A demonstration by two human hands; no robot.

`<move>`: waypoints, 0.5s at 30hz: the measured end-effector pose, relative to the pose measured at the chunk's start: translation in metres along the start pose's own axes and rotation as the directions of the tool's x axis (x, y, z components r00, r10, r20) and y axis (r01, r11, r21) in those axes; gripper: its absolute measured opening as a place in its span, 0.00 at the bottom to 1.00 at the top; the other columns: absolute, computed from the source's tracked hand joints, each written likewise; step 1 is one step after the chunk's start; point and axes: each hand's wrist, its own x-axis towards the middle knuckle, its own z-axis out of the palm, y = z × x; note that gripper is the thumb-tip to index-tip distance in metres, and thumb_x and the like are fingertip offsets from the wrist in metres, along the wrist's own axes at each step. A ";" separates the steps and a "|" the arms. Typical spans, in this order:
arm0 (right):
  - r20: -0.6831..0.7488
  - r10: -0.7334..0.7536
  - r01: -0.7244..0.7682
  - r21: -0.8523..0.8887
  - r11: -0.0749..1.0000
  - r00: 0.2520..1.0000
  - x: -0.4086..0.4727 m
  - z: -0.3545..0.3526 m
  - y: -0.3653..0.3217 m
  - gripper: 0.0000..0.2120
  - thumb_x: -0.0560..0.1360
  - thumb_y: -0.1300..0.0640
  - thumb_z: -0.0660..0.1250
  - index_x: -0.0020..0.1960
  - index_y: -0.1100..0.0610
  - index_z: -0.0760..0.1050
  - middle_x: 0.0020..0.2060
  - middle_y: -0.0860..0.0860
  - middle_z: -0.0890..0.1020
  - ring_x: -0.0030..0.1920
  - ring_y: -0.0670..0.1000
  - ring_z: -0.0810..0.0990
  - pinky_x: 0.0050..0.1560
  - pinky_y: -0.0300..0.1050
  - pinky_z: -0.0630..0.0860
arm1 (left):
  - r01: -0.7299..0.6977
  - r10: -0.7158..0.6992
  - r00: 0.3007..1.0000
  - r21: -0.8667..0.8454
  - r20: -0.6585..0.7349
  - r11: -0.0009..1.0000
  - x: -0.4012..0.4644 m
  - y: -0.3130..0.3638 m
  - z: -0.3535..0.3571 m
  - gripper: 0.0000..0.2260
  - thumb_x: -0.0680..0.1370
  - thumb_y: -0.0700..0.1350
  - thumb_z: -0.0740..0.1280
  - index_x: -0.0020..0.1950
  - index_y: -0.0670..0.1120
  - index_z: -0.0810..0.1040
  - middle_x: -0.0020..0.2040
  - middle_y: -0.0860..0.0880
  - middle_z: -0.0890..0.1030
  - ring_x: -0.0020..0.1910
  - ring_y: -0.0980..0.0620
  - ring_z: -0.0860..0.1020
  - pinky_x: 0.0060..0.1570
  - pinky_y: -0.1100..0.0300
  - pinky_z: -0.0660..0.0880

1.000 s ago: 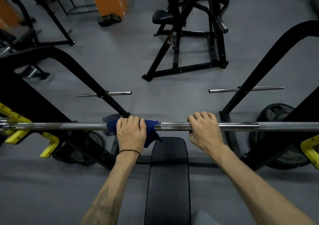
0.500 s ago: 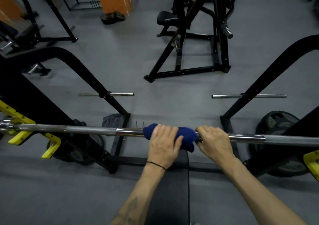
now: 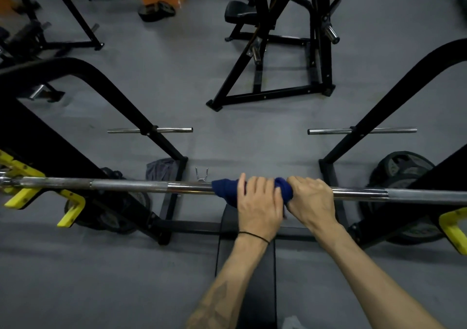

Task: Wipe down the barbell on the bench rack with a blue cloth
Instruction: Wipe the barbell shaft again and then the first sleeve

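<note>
Gym, grey rubber floor point(image 3: 252, 139), black machines at 12 o'clock. Barbell point(image 3: 131, 185) lies horizontal across frame centre on yellow rack hooks point(image 3: 73, 206) at 9 and 3 o'clock, bench pad point(image 3: 246, 273) under it at 6. Blue cloth point(image 3: 226, 189) wrapped round bar mid-span. L hand point(image 3: 260, 206) curled over cloth, gripping it to the bar. R hand point(image 3: 312, 197) just beside, at its 3 o'clock, fingers wrapped on bare steel, touching cloth edge. Bar prob heavy, stiff, smooth chrome w/ knurled bands; won't shift, so steadying grip anywhere works. Cloth soft, light, bunches easily; hold it fully encircling the shaft.
</note>
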 end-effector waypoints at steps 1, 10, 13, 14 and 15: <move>-0.022 -0.013 0.013 0.001 1.000 1.000 -0.001 0.000 0.001 0.11 0.65 0.63 0.73 0.34 0.55 0.72 0.26 0.52 0.77 0.26 0.58 0.75 0.31 0.48 0.69 | -0.047 0.047 0.999 0.001 0.010 0.999 -0.005 -0.001 0.002 0.14 0.84 0.50 0.57 0.57 0.45 0.79 0.50 0.48 0.79 0.53 0.45 0.75 0.75 0.44 0.61; -0.057 -0.014 0.013 -0.014 1.000 0.998 -0.026 -0.004 -0.005 0.20 0.71 0.47 0.73 0.58 0.57 0.79 0.45 0.52 0.78 0.47 0.56 0.77 0.60 0.55 0.70 | 0.191 -0.184 0.976 0.053 -0.120 0.980 -0.003 -0.127 -0.039 0.13 0.83 0.50 0.58 0.48 0.44 0.78 0.45 0.46 0.77 0.49 0.42 0.76 0.73 0.45 0.62; -0.020 0.116 -0.117 -0.037 0.992 0.993 -0.021 -0.001 -0.027 0.26 0.69 0.41 0.69 0.62 0.56 0.78 0.53 0.53 0.79 0.56 0.57 0.76 0.72 0.64 0.61 | 0.314 -0.299 0.945 0.111 -0.130 0.943 0.007 -0.103 -0.028 0.12 0.82 0.47 0.57 0.46 0.45 0.78 0.45 0.45 0.78 0.49 0.41 0.76 0.74 0.41 0.61; -0.003 0.162 -0.162 -0.046 0.986 0.987 -0.020 0.001 -0.033 0.27 0.69 0.41 0.69 0.62 0.56 0.78 0.55 0.54 0.79 0.57 0.58 0.76 0.73 0.65 0.58 | 0.270 -0.261 0.960 0.098 -0.098 0.958 0.009 -0.081 -0.021 0.11 0.82 0.46 0.57 0.46 0.46 0.78 0.45 0.45 0.78 0.49 0.41 0.76 0.74 0.40 0.61; 0.008 0.187 -0.186 -0.051 0.981 0.982 -0.020 0.003 -0.036 0.27 0.68 0.41 0.69 0.62 0.56 0.77 0.56 0.54 0.79 0.59 0.58 0.76 0.74 0.66 0.57 | 0.166 -0.162 0.985 0.071 -0.054 0.984 0.007 -0.057 -0.012 0.10 0.81 0.46 0.58 0.48 0.46 0.78 0.45 0.46 0.78 0.50 0.42 0.76 0.74 0.40 0.61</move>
